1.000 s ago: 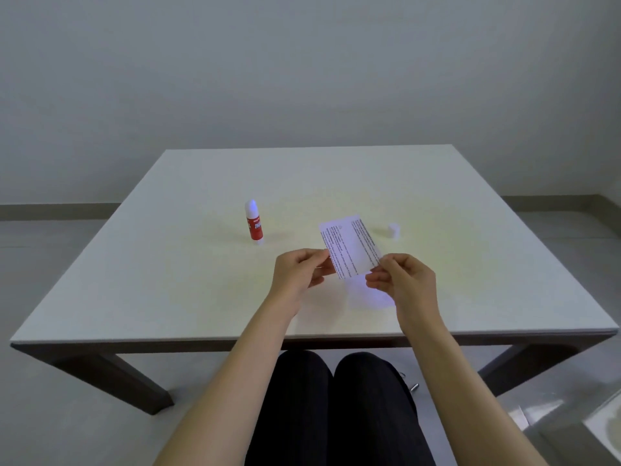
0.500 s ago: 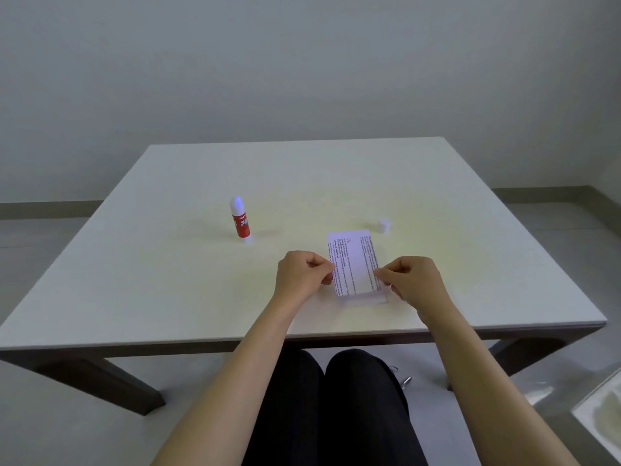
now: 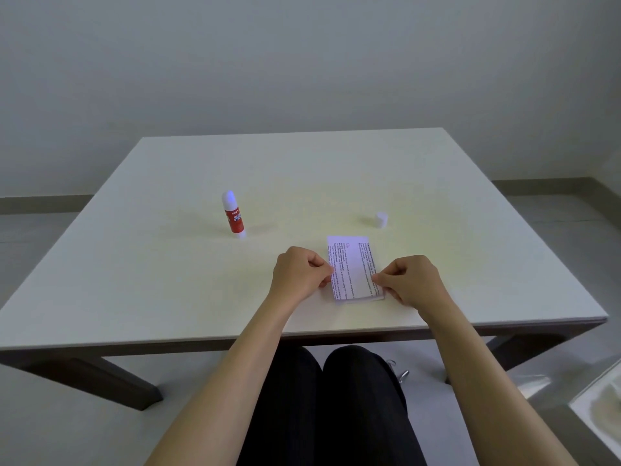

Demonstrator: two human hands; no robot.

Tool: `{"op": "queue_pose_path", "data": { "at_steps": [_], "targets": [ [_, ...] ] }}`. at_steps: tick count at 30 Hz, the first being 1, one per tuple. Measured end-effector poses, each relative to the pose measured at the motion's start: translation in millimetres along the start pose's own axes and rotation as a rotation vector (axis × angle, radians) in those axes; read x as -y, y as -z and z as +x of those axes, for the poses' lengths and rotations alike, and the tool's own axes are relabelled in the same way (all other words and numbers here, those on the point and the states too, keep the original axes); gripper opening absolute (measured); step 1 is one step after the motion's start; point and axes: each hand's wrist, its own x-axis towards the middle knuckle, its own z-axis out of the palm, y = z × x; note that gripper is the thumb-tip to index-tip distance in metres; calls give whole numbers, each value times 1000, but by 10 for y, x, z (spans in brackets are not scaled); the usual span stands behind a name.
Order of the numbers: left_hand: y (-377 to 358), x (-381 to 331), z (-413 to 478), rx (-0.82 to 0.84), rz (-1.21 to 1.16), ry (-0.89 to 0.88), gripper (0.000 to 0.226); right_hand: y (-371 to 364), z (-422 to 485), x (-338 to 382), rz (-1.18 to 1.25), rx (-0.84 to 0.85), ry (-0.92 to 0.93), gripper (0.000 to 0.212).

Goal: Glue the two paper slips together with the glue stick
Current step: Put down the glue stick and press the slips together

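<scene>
A printed paper slip (image 3: 353,265) lies flat near the table's front edge, on top of a second slip whose rim (image 3: 366,300) shows along its near edge. My left hand (image 3: 299,272) pinches the top slip's left edge. My right hand (image 3: 408,280) pinches its right edge near the lower corner. The glue stick (image 3: 233,215), red with a white base and its tip uncovered, stands upright to the far left of the slips. Its white cap (image 3: 381,219) stands apart, beyond the slips to the right.
The white table (image 3: 168,280) has dark legs and its front edge runs just below my hands. My knees in dark trousers show under it. A pale surface (image 3: 598,412) sits at the lower right corner.
The printed slip was held tilted above the table; both hands have lowered it flat onto the second slip and squared it up. The glue stick and cap stay put.
</scene>
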Motion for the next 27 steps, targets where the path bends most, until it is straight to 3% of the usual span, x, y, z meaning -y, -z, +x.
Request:
{"op": "queue_pose_path", "data": {
  "at_steps": [16, 22, 25, 27],
  "targets": [
    [-66, -38, 52, 13, 185, -64, 15, -25, -27, 45, -180, 3, 88, 13],
    [-105, -72, 61, -14, 393, -133, 10, -40, -24, 56, -246, -3, 136, 18],
    [-98, -20, 85, -42, 529, -238, 43, -46, -28, 30, -262, 28, 183, 35],
    [-53, 20, 119, 35, 654, -366, 62, -51, -17, 32, -262, 49, 201, 43]
  ]
}}
